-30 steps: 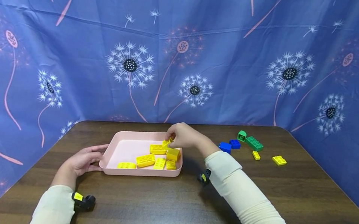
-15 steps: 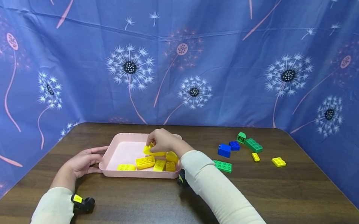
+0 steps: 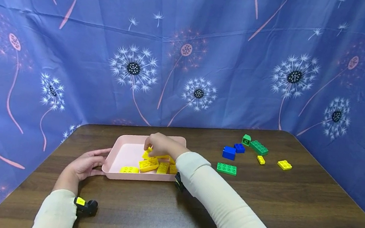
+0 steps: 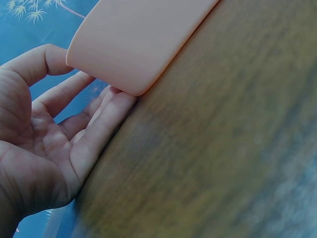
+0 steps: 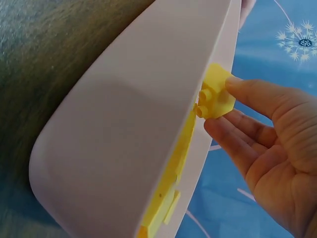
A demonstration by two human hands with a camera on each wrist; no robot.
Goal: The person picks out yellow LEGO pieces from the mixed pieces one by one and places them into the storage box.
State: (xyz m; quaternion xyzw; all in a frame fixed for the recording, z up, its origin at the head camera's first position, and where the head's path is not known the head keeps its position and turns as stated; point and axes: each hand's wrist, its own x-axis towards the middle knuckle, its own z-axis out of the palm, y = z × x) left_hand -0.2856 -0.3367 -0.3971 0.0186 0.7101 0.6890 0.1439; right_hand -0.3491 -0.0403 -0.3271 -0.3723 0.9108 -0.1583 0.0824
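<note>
A shallow pink tray (image 3: 125, 177) holds several yellow toy building bricks, such as a studded brick (image 3: 149, 164) near its front. My right hand (image 3: 160, 144) reaches over the tray's right side. In the right wrist view, its thumb and fingertips pinch a yellow building brick (image 5: 218, 94) whose studs face sideways; the tray wall (image 5: 119, 114) hides part of the bricks below. At the tray's left front corner is my left hand (image 3: 84, 164). Its fingers are spread and loosely straight, touching the outside of the tray (image 4: 138, 44), as the left wrist view shows.
Loose bricks lie to the right on the brown wooden table (image 3: 141, 216): a light green brick (image 3: 227, 168), a blue brick (image 3: 229, 153), a smaller blue one, a dark green one (image 3: 259, 147), a green piece (image 3: 246, 139) and two yellow pieces. A blue patterned cloth (image 3: 190, 53) hangs behind.
My right hand has moved left and a little nearer within the tray, carrying the yellow brick. A light green brick, earlier behind the right arm, now shows. The left hand has stayed put.
</note>
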